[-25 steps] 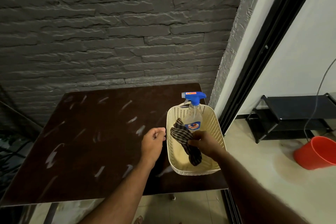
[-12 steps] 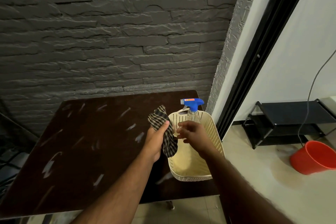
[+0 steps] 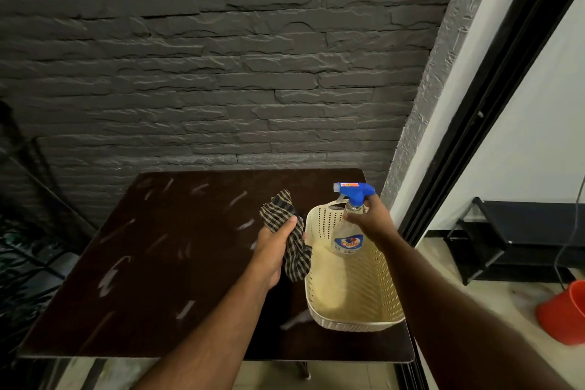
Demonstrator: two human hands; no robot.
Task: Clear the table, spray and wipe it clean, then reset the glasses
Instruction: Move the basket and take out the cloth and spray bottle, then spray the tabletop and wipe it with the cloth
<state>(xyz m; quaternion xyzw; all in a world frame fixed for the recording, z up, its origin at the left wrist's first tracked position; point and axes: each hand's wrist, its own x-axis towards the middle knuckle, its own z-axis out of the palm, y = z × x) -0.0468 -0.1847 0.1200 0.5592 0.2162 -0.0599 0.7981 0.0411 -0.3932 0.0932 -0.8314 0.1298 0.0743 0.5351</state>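
Left hand (image 3: 273, 242) clutches the cloth (image 3: 286, 231) above the table (image 3: 158, 263); right hand (image 3: 368, 220) grasps the neck of the sprayer (image 3: 349, 218), standing in the basket (image 3: 384, 291). Clearing looks done; spraying, wiping and resetting glasses remain. No glasses visible.

- head view, single cam, looks forward and down from above near table (image 3: 177, 263) edge
- faces brick wall (image 3: 221, 73), close range, arms enter from bottom
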